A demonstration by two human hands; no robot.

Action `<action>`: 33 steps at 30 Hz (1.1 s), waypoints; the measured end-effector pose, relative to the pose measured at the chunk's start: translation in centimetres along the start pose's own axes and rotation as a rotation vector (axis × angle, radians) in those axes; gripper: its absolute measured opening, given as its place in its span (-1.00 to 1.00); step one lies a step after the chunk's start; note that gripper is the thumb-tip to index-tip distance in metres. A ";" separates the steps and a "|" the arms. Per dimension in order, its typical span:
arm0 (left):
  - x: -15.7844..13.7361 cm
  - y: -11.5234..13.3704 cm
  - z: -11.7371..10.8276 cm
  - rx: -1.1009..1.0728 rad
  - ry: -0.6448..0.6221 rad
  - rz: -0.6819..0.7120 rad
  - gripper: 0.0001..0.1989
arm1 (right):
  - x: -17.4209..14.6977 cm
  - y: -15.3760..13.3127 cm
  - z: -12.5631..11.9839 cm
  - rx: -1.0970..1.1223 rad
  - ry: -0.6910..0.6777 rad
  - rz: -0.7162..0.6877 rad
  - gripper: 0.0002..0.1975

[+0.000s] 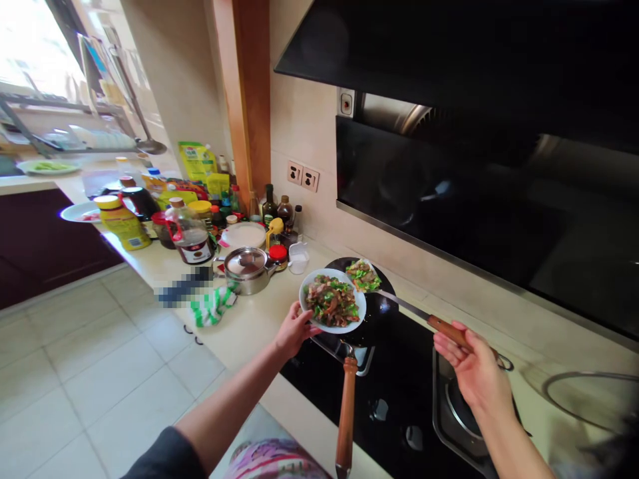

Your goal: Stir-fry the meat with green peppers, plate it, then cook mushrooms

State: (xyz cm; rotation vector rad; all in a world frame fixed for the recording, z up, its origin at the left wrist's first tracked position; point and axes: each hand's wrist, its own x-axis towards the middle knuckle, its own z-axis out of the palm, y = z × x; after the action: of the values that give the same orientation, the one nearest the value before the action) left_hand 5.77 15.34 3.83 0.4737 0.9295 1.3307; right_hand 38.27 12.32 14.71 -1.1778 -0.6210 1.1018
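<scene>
My left hand grips the near-left rim of a white plate, tilted over the wok and heaped with stir-fried meat and green peppers. In my right hand is the wooden handle of a spatula. More of the meat and pepper sits on the spatula's blade, at the plate's far-right edge. Below both, a black wok stands on the stove, partly hidden by the plate. Its wooden handle points toward me, with neither hand on it.
A lidded steel pot and a green-striped cloth lie left of the stove. Several bottles and jars, among them a yellow bottle, crowd the counter behind. A second burner is at right, a black range hood overhead.
</scene>
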 end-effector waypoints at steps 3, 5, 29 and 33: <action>1.1 -1.1 1.5 -0.013 -0.045 -0.029 -0.57 | -2.6 0.8 -0.4 -0.075 -0.038 -0.104 -0.71; 1.4 -1.6 2.2 -0.010 -0.074 -0.042 -0.58 | -4.0 2.0 -0.9 -0.149 -0.080 -0.202 -0.70; 0.2 -1.9 1.4 -0.028 -0.115 -0.057 -0.54 | -8.2 3.1 -2.7 -0.917 -0.541 -1.101 -0.55; -0.2 -1.6 0.9 -0.022 -0.116 -0.059 -0.58 | -8.1 3.1 -2.6 -0.694 -0.311 -0.929 -0.74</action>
State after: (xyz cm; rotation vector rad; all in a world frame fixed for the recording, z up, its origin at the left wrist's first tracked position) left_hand 7.51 14.99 3.18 0.4975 0.8263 1.2457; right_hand 36.39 3.87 12.20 -1.0689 -1.6771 0.2450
